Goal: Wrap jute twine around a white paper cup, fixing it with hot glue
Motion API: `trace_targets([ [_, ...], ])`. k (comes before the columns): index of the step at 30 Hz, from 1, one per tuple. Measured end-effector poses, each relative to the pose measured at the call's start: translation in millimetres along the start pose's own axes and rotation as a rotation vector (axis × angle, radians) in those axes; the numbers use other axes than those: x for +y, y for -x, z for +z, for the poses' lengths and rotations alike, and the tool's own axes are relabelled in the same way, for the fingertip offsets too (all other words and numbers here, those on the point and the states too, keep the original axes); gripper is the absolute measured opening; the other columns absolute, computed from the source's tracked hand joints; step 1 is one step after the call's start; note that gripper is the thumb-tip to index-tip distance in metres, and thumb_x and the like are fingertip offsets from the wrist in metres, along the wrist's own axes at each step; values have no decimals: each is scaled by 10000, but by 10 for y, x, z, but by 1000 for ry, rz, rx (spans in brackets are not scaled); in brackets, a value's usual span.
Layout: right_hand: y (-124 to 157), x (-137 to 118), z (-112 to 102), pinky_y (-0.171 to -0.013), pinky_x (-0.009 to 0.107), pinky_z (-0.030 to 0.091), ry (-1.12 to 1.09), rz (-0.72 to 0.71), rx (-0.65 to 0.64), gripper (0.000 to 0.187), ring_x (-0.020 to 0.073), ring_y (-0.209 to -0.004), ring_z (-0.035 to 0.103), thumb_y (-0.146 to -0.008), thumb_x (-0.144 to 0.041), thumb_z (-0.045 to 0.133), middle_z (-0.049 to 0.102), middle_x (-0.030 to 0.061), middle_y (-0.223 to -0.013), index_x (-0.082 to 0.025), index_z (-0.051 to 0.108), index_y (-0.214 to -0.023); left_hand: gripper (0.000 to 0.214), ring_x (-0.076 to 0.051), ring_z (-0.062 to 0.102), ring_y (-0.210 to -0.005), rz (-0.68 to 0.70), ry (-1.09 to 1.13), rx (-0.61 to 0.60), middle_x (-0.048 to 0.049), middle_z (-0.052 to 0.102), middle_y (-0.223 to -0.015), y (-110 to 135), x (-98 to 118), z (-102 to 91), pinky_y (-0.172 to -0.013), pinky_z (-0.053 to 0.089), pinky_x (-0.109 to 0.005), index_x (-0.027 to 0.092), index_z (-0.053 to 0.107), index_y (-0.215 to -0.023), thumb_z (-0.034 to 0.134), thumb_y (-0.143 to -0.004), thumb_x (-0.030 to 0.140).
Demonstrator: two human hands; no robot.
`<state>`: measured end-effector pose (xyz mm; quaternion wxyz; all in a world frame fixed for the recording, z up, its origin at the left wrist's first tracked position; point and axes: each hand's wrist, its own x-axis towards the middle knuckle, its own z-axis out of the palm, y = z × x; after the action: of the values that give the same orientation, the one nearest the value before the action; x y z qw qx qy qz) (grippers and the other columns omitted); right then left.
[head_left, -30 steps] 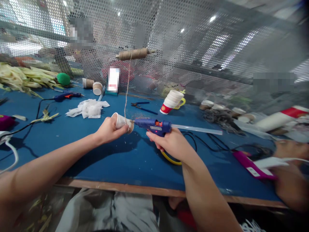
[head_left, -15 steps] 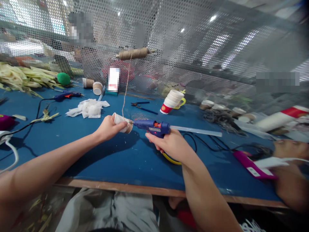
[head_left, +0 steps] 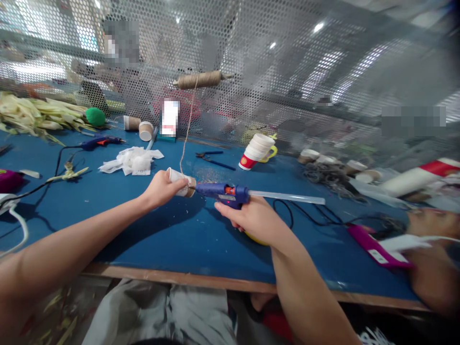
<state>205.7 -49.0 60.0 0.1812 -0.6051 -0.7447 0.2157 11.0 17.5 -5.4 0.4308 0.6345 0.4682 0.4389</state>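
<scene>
My left hand (head_left: 160, 188) is closed around a white paper cup (head_left: 176, 177), tilted on its side, with brown twine wound at its base end. A strand of twine (head_left: 188, 129) runs from the cup up to a spool (head_left: 200, 80) on the mesh panel. My right hand (head_left: 253, 215) grips a blue hot glue gun (head_left: 222, 191), its index finger near the trigger. The nozzle points left and meets the twine-wrapped end of the cup; whether it touches, I cannot tell. A clear glue stick (head_left: 287, 196) sticks out of the gun's back.
Blue-handled pliers (head_left: 215, 160) and stacked paper cups (head_left: 256, 150) lie beyond my hands. Crumpled white plastic (head_left: 132, 161), another glue gun (head_left: 102, 141) and twine-wrapped cups (head_left: 145, 131) are at left. A purple power strip (head_left: 377, 247) and another person's arm (head_left: 434, 258) are at right.
The glue gun in my right hand has shifted slightly left and down along the cup's end. The cup has turned or moved very slightly in my left hand.
</scene>
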Motion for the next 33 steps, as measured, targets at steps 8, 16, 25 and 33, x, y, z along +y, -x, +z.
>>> trace_targets([
  [8,-10,45,-4,-399,210,400,-67,4,24,244,92,-334,475,-732,-382,536,502,-38,-388,-185,525,-588,212,-141,565,-568,41,-55,9,-36,649,-602,27,18,-6,-519,447,-226,105,651,-685,554,-665,292],
  [16,-35,26,-43,-418,212,424,-108,49,38,258,94,-358,486,-736,-387,536,490,-31,-404,-176,507,-591,217,-131,559,-597,168,-116,-45,-20,646,-642,80,7,-1,-579,450,-230,126,636,-666,528,-703,310],
  [25,-43,36,-52,-408,216,411,-162,63,40,244,86,-344,461,-733,-370,545,481,-33,-404,-175,502,-594,240,-108,479,-527,316,-291,-67,-17,583,-581,128,61,-11,-519,394,-214,122,638,-667,498,-741,303],
  [33,-92,102,-39,-386,212,386,-244,35,29,267,78,-335,436,-721,-375,565,470,-34,-391,-165,513,-564,227,-107,488,-556,478,-347,-111,-44,600,-629,118,52,-33,-546,402,-208,99,629,-702,486,-766,263],
])
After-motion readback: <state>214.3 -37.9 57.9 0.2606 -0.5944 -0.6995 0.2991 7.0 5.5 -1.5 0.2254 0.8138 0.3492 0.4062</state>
